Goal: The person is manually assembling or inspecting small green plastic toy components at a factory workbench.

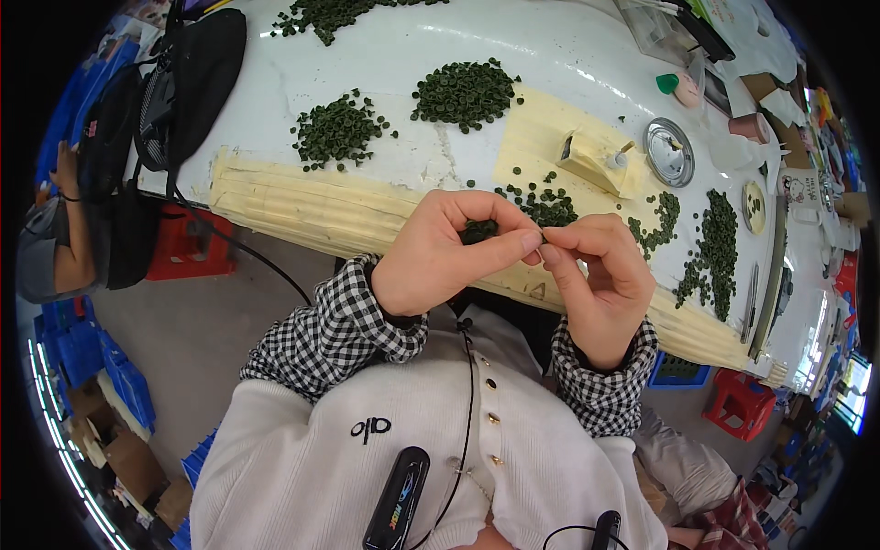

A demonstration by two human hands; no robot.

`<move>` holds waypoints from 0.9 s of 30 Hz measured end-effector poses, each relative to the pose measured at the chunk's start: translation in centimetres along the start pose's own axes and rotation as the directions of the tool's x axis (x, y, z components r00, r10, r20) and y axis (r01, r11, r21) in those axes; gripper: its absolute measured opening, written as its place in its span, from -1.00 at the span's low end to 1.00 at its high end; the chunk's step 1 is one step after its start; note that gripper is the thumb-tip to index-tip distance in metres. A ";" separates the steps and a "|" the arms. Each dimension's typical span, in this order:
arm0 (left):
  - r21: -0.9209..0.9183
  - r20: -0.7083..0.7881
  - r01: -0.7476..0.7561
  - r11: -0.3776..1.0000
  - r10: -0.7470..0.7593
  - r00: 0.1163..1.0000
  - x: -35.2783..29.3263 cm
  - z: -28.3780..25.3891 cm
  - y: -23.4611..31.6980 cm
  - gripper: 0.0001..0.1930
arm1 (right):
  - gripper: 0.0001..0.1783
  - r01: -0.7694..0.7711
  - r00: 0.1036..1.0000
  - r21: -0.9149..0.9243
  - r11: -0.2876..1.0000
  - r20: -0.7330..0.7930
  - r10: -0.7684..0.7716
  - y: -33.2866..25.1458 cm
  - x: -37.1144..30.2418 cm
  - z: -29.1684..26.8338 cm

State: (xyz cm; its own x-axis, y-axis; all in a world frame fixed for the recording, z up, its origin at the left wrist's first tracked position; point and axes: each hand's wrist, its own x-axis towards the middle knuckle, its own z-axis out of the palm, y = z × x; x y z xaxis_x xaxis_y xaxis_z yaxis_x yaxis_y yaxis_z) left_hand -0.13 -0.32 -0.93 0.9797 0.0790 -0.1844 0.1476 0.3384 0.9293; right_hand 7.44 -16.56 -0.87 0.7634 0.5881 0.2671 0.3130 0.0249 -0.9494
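Fingertips meet over the table's near edge, where my left hand (449, 249) and my right hand (600, 280) pinch a tiny dark piece, mostly hidden by the fingers. More small dark green pieces (478, 231) sit in the curl of my left hand. Just beyond my hands lies a loose scatter of round green pieces (547, 206) on yellowish paper. Farther off are two heaps, a left pile (335, 130) and a larger middle pile (467, 94). To the right of my right hand spread a small cluster (658, 225) and a long band of green pieces (715, 252).
A tape-covered yellow holder (600, 163) stands beyond my hands, beside a round metal dish (669, 151). Metal tweezers (751, 302) lie at the right. A black bag (206, 87) rests at the left table edge. Red stools (188, 243) stand below; another person's arm (71, 229) shows at left.
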 end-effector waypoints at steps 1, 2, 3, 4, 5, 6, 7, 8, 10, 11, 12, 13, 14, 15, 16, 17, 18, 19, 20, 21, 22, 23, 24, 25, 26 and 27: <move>0.009 0.002 -0.005 1.000 0.005 1.000 0.0 0.0 0.0 -0.85 | -0.82 -0.018 1.000 0.026 0.999 -0.002 0.018 0.1 -0.1 0.0; 0.013 -0.001 -0.004 1.000 0.004 1.000 0.0 -0.1 0.0 -0.85 | -0.82 -0.020 1.000 0.030 0.999 0.001 0.020 0.2 -0.1 0.1; 0.015 -0.001 -0.003 1.000 0.003 1.000 0.0 -0.1 -0.1 -0.85 | -0.82 -0.024 1.000 0.031 0.999 0.002 0.024 0.2 -0.1 0.1; 0.018 -0.002 -0.002 1.000 0.002 1.000 0.0 -0.1 -0.1 -0.85 | -0.82 -0.027 1.000 0.033 0.999 0.003 0.027 0.2 -0.1 0.0; 0.019 -0.004 -0.003 1.000 0.003 1.000 0.0 -0.1 -0.2 -0.85 | -0.81 -0.027 1.000 0.029 0.999 0.006 0.027 0.2 -0.1 0.0; 0.020 -0.006 -0.005 1.000 0.005 1.000 0.0 -0.1 -0.3 -0.85 | -0.81 -0.027 1.000 0.027 0.999 0.010 0.027 0.2 -0.1 0.0; 0.021 -0.008 -0.007 1.000 0.007 1.000 0.0 -0.1 -0.4 -0.85 | -0.81 -0.026 1.000 0.023 0.999 0.013 0.026 0.2 -0.1 0.0; 0.027 -0.011 -0.008 1.000 0.008 1.000 0.0 -0.1 -0.4 -0.85 | -0.81 -0.022 1.000 0.028 0.999 0.015 0.022 0.3 -0.2 0.0; 0.039 -0.019 -0.010 0.999 0.011 1.000 0.0 -0.1 -0.4 -0.85 | -0.80 -0.014 1.000 0.039 0.999 0.021 0.013 0.5 -0.2 0.0; 0.046 -0.024 -0.016 0.999 0.017 1.000 -0.1 -0.1 -0.4 -0.85 | -0.81 -0.012 1.000 0.035 0.999 0.025 0.012 0.4 -0.2 0.0; 0.053 -0.028 -0.021 0.998 0.022 0.999 0.0 -0.1 -0.5 -0.86 | -0.81 -0.011 1.000 0.031 0.999 0.028 0.010 0.3 -0.1 0.0; 0.060 -0.033 -0.026 0.998 0.028 0.999 0.0 -0.1 -0.5 -0.86 | -0.81 -0.009 0.999 0.026 1.000 0.031 0.008 0.3 -0.1 0.1; 0.059 -0.036 -0.027 0.998 0.029 0.999 0.0 -0.1 -0.5 -0.86 | -0.81 -0.022 0.999 0.041 0.999 0.030 0.021 0.2 -0.1 0.1; 0.057 -0.039 -0.028 0.998 0.030 0.999 -0.1 0.0 -0.5 -0.87 | -0.82 -0.036 0.999 0.055 0.998 0.030 0.034 0.2 -0.1 0.1; 0.056 -0.042 -0.029 0.998 0.031 0.999 -0.1 0.0 -0.5 -0.87 | -0.82 -0.049 0.998 0.070 0.996 0.029 0.047 0.1 -0.1 0.1; 0.066 -0.032 -0.018 0.998 0.020 0.999 -0.2 0.0 -0.4 -0.87 | -0.83 -0.075 0.997 0.095 0.993 0.032 0.072 0.1 -0.2 0.1; 0.076 -0.020 -0.006 0.997 0.008 1.000 -0.3 0.0 -0.3 -0.88 | -0.83 -0.101 0.995 0.120 0.988 0.035 0.098 0.1 -0.2 0.1; 0.087 -0.009 0.005 0.996 -0.004 1.000 -0.3 0.0 -0.1 -0.88 | -0.84 -0.128 0.992 0.144 0.981 0.039 0.123 0.1 -0.2 0.1; 0.093 -0.010 0.012 0.996 -0.011 1.000 -0.4 0.0 -0.1 -0.88 | -0.84 -0.138 0.990 0.140 0.981 0.048 0.132 0.1 -0.2 0.1; 0.099 -0.012 0.019 0.995 -0.018 1.000 -0.4 0.0 0.0 -0.88 | -0.85 -0.147 0.988 0.137 0.980 0.058 0.141 0.1 -0.2 0.0; 0.106 -0.014 0.026 0.994 -0.025 1.000 -0.5 0.1 0.0 -0.88 | -0.85 -0.157 0.986 0.133 0.979 0.068 0.149 0.1 -0.2 0.0; 0.107 -0.020 0.023 0.994 -0.021 1.000 -0.5 0.1 -0.1 -0.89 | -0.85 -0.170 0.984 0.139 0.975 0.073 0.162 0.1 -0.2 -0.1; 0.108 -0.025 0.020 0.994 -0.018 1.000 -0.6 0.0 -0.3 -0.89 | -0.86 -0.184 0.982 0.145 0.972 0.076 0.174 0.1 -0.3 -0.1; 0.109 -0.030 0.017 0.994 -0.014 0.999 -0.6 0.0 -0.4 -0.89 | -0.86 -0.198 0.979 0.151 0.969 0.080 0.187 0.1 -0.3 -0.1; 0.111 -0.026 0.017 0.994 -0.014 1.000 -0.6 0.0 -0.4 -0.90 | -0.86 -0.212 0.976 0.160 0.964 0.081 0.202 0.1 -0.3 -0.1; 0.114 -0.022 0.016 0.993 -0.014 1.000 -0.6 -0.1 -0.5 -0.90 | -0.87 -0.227 0.973 0.170 0.959 0.081 0.216 0.0 -0.3 0.0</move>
State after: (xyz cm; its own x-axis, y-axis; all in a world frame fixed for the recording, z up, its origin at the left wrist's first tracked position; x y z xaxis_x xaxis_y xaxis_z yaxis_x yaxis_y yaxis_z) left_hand -0.76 -0.46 -1.29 0.9744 0.0945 -0.2040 0.1779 0.2305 0.9567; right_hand 7.20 -16.75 -1.00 0.7648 0.6430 0.0415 0.0309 0.0277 -0.9991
